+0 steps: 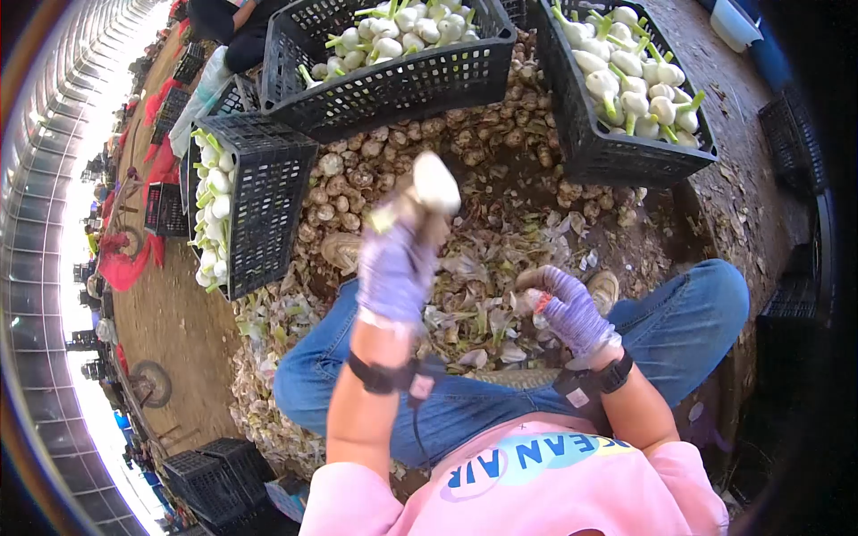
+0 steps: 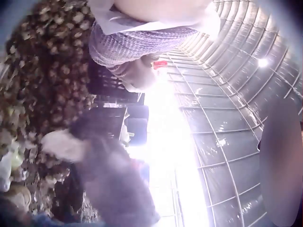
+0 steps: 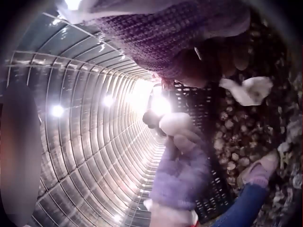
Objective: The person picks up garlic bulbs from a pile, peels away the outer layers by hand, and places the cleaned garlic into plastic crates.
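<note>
Both hands wear purple knit gloves. In the head view my left hand (image 1: 398, 259) is raised in front of the crates, blurred, its bare fingertips gripping a white peeled garlic bulb (image 1: 436, 183). The right wrist view also shows this left hand (image 3: 182, 175) with the bulb (image 3: 175, 123) at its fingertips. My right hand (image 1: 572, 313) hovers over the heap of peelings (image 1: 483, 322), fingers bent, red wrap on one of them. Whether it pinches anything I cannot tell. A pale flap of garlic skin (image 3: 251, 90) shows near its fingers in the right wrist view.
Black plastic crates of peeled garlic stand at the left (image 1: 268, 205), the back (image 1: 402, 85) and the right (image 1: 635, 152). Unpeeled brown bulbs (image 1: 344, 188) cover the ground between them. My jeans-clad legs (image 1: 688, 304) flank the peelings. Another person's dark-clothed leg (image 1: 246, 49) is behind the crates.
</note>
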The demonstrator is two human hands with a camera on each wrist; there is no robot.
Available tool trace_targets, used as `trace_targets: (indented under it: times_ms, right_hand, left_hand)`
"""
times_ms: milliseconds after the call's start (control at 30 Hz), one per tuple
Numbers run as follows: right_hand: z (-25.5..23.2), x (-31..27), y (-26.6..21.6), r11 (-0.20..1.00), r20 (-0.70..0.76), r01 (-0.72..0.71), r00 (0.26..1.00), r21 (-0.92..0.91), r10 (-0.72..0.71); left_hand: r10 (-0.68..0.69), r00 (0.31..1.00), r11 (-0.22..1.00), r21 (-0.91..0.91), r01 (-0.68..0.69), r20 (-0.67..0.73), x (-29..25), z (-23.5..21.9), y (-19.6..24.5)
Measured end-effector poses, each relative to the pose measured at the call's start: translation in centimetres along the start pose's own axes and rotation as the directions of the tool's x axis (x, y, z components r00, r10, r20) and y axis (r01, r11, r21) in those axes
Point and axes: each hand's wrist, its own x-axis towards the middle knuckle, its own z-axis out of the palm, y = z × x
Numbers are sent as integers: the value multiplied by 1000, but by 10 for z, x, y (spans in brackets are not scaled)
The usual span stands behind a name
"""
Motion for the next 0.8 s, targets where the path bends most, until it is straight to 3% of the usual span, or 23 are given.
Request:
trace_targets:
  times_ms: [67,133,233,267,300,333,367,433,467,500,567,600,667,700,733,800]
  right_hand:
    - [6,4,1,995,26,36,999,-89,-34]
    - [7,9,3,990,37,52,998,-132,-48]
    - [1,16,22,980,0,-51,999,-191,52]
    - [-1,19,24,980,4,-56,998,-191,58]
    - [-3,22,24,979,21,-128,991,-156,133]
    - [-4,26,26,972,40,-202,977,-121,208]
    - [-5,30,31,958,41,-278,959,-78,281]
    - [-6,36,43,954,49,-284,956,-96,290]
    - [-6,39,45,955,46,-283,957,-85,287]
    - [-5,43,37,934,37,-336,939,-119,342]
    - [-5,48,48,931,32,-352,934,-99,356]
    - [-5,50,54,924,37,-377,924,-61,380]
    - [-9,56,53,910,44,-407,911,-75,411]
    - [-10,57,51,901,58,-425,901,-88,430]
    - [-10,58,52,899,54,-430,899,-88,435]
    - [-10,59,55,925,-8,-360,932,121,363]
  left_hand:
    - [170,985,985,-38,-171,-19,28,37,45]
    - [355,928,929,69,-364,112,47,39,61]
    - [329,944,836,476,-274,-36,94,-22,47]
    - [284,952,781,602,-164,-110,104,-43,37]
    - [168,970,661,750,22,-176,120,-78,27]
    - [213,959,499,865,57,-186,124,-100,11]
    - [173,975,343,936,76,-142,134,-136,-3]
    - [59,977,74,977,202,-206,152,-192,-31]
    - [-4,972,-66,970,234,-234,159,-214,-44]
    - [-12,970,-63,969,241,-242,162,-220,-54]
    - [78,994,-486,867,108,-79,169,-228,-76]
    - [69,994,-482,870,110,-87,174,-232,-84]
    - [6,982,-725,676,134,-187,184,-243,-100]
    - [94,952,-573,766,291,-291,191,-250,-107]
    - [88,952,-571,768,290,-294,189,-250,-110]
    - [-143,941,-229,935,271,-308,184,-245,-114]
